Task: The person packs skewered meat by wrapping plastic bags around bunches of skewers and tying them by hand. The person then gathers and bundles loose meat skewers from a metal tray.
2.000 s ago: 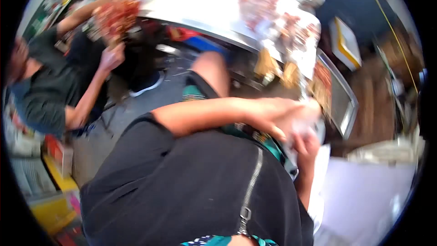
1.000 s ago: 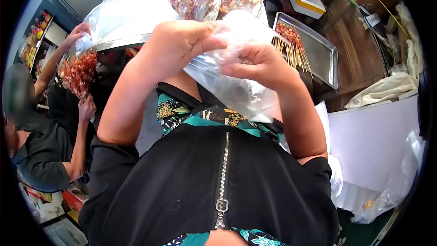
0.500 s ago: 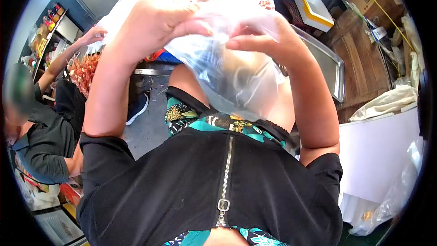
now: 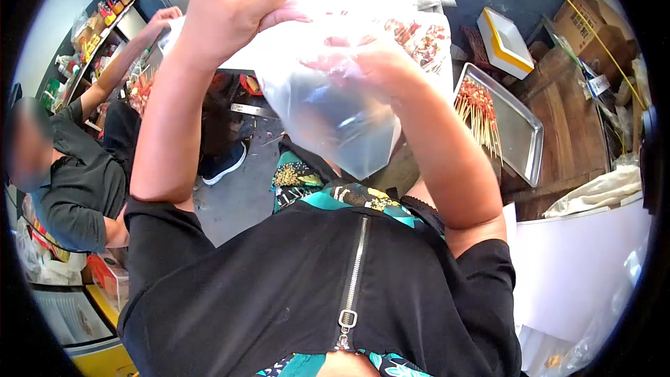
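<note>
A clear plastic bag [image 4: 328, 122] hangs spread between my two hands, its lower end above my lap. My left hand [image 4: 241, 10] pinches the bag's upper left edge, fingers closed. My right hand [image 4: 370, 63] is at the bag's upper right side, its fingers bent on the plastic. Beyond my right hand, bagged skewered meat [image 4: 422, 38] lies on the white table [image 4: 241, 63]. More skewers [image 4: 479, 115] with red meat rest on a metal tray [image 4: 527, 146] at the right.
At the left sits a co-worker [image 4: 80, 174] in a dark shirt, near a bundle of red skewers [image 4: 142, 91]. A white and yellow foam box [image 4: 506, 42] stands at the back right, beside a wooden surface [image 4: 565, 126]. Bottles stand on a shelf [image 4: 91, 49].
Both my hands came together at the bag, which has opened out. Lately my left hand has risen and moved apart from my right. The view has shifted, showing the tray's skewers again.
</note>
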{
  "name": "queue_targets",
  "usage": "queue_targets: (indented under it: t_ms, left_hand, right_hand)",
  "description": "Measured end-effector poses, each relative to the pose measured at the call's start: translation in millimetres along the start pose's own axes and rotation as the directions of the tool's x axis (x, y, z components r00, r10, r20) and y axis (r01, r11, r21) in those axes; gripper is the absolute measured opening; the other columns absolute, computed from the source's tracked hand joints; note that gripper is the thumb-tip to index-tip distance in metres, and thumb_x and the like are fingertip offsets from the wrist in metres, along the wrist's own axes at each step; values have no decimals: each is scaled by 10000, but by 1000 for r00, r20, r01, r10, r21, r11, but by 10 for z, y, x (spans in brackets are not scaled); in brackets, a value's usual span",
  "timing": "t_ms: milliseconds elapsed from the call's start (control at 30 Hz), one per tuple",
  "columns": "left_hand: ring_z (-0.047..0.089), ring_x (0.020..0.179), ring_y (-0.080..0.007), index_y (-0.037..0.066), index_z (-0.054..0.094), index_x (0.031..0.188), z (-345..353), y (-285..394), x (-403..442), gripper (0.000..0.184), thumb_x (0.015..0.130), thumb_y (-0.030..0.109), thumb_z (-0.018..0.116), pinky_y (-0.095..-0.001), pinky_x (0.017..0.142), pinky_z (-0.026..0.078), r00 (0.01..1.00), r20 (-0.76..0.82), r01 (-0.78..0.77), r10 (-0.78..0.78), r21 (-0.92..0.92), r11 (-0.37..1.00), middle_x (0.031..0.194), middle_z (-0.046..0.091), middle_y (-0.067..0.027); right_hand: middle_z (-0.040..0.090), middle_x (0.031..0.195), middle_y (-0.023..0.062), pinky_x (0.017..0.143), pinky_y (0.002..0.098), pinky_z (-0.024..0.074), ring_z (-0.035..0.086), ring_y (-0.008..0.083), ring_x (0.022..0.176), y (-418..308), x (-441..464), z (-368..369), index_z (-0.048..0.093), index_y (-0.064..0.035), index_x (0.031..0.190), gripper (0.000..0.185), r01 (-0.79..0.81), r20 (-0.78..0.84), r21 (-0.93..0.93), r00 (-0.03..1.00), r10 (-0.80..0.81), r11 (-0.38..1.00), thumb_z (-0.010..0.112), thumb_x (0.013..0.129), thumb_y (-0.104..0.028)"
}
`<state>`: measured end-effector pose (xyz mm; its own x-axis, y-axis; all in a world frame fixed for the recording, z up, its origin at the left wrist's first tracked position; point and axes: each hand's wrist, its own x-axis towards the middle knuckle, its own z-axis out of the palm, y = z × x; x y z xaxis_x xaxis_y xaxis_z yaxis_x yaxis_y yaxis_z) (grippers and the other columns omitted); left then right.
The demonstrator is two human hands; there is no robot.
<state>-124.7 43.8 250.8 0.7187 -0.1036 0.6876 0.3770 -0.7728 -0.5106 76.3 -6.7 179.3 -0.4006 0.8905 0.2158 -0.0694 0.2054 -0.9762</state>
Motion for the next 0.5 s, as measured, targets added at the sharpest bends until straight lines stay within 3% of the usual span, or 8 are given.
queue_targets:
  t_ms: [33,100,200,267,333,400,467,500]
  left_hand:
    - [636,856,-251,21,631,956,18,-15,-155,359,754,308,708,-310,748,497,986,122,114,-115,22,993,908,649,-111]
    - [614,935,-248,21,604,1025,129,57,-296,410,757,310,715,-318,801,479,963,67,256,-260,62,965,994,631,-123]
    - [559,1018,-223,0,490,1193,143,166,-320,567,774,297,731,-326,865,436,907,-112,419,-407,121,900,1098,574,-149]
    - [566,774,-191,23,527,1116,112,338,-482,527,743,318,755,-284,681,467,660,-237,706,-713,-128,697,881,560,-100]
    - [521,873,-159,-49,339,1260,166,693,-519,761,752,333,758,-286,783,446,355,286,830,-890,-535,159,963,519,-103]
    - [531,907,-157,-78,255,1299,321,915,-598,837,758,318,756,-277,815,447,324,516,696,-793,-697,-170,1018,525,-116]
    - [540,928,-164,-86,182,1327,386,1027,-581,859,783,277,738,-268,835,446,251,591,631,-767,-701,-333,1086,522,-142]
    - [562,894,-149,-77,260,1307,409,1023,-614,683,818,152,678,-253,815,452,226,576,600,-786,-718,-353,1065,557,-134]
  right_hand:
    - [601,665,-8,504,203,404,504,57,549,52,21,3,679,-38,806,189,1,7,0,1000,-1,1000,701,810,-226]
    - [644,773,11,573,208,473,583,74,643,261,74,1,656,-16,893,153,28,-104,378,995,12,925,665,843,-160]
    - [654,837,26,624,225,508,620,100,707,446,136,-112,629,-1,971,167,21,-177,359,983,46,933,631,866,-131]
    - [652,841,30,609,219,499,614,105,700,596,181,-114,622,3,986,200,163,-171,299,979,-115,940,640,868,-157]
    - [657,814,45,604,243,496,609,110,681,694,250,10,642,-13,939,175,150,-252,395,966,-50,906,659,847,-161]
    - [645,745,68,603,308,487,596,145,635,670,243,178,655,-32,811,135,182,-350,-366,882,-316,913,685,790,-161]
    - [642,724,72,599,304,484,590,148,621,702,247,236,651,-22,823,146,247,-232,-651,835,-498,718,678,792,-162]
    - [642,724,72,599,304,484,590,148,621,692,229,251,651,-22,823,146,247,-231,-648,838,-495,721,678,792,-162]
